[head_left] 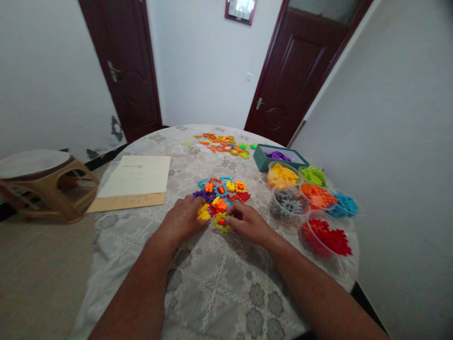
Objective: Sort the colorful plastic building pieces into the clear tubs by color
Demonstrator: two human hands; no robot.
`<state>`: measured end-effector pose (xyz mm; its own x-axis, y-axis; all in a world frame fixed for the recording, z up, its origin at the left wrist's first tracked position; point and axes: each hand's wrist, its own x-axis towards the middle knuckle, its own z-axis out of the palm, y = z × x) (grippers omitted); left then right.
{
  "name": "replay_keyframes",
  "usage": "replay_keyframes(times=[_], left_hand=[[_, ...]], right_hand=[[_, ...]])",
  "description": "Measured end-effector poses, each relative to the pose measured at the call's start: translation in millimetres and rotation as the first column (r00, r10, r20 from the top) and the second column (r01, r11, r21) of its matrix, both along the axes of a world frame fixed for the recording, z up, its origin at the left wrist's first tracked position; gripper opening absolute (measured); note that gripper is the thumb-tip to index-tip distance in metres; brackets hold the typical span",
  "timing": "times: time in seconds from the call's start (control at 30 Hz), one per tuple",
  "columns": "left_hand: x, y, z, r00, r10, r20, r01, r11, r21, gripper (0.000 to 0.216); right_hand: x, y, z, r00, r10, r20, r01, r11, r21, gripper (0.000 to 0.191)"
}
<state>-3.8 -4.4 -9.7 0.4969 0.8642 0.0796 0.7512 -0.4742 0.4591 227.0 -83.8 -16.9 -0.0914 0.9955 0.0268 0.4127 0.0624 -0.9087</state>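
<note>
A pile of toothed plastic gear pieces lies on the table, with purple (203,195), blue (221,190) and red (244,196) ones at its far side. My left hand (184,216) is at the pile's left edge, thumb and fingers closed round a yellow gear piece (203,212). On the right, my right hand (249,223) pinches the edge of a lime-green gear piece (221,222) with an orange middle. Orange and yellow pegs (220,204) sit between the hands. My fingers hide parts of the nearest pieces.
Right of the pile stand clear tubs of red (327,238), grey (290,204), orange, blue, green and yellow pieces. A green box (262,163) holds purple ones. Flat coloured pieces (224,144) lie at the far edge. Left are a paper pad (136,174) and a stool (53,189).
</note>
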Motion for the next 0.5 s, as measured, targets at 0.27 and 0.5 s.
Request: replay_keyframes(times=[0.27, 0.5], left_hand=[[6, 16, -12.8, 0.990, -0.025, -0.136, 0.027, 1.000, 0.016, 0.060], [10, 17, -19.4, 0.995, -0.047, -0.083, 0.049, 0.998, 0.028, 0.066]], right_hand=[[23, -18, 56.6, 0.987, -0.070, -0.141, 0.092, 0.983, 0.158, 0.017], [134, -49, 96.3, 0.799, -0.560, 0.219, 0.437, 0.791, 0.429, 0.016]])
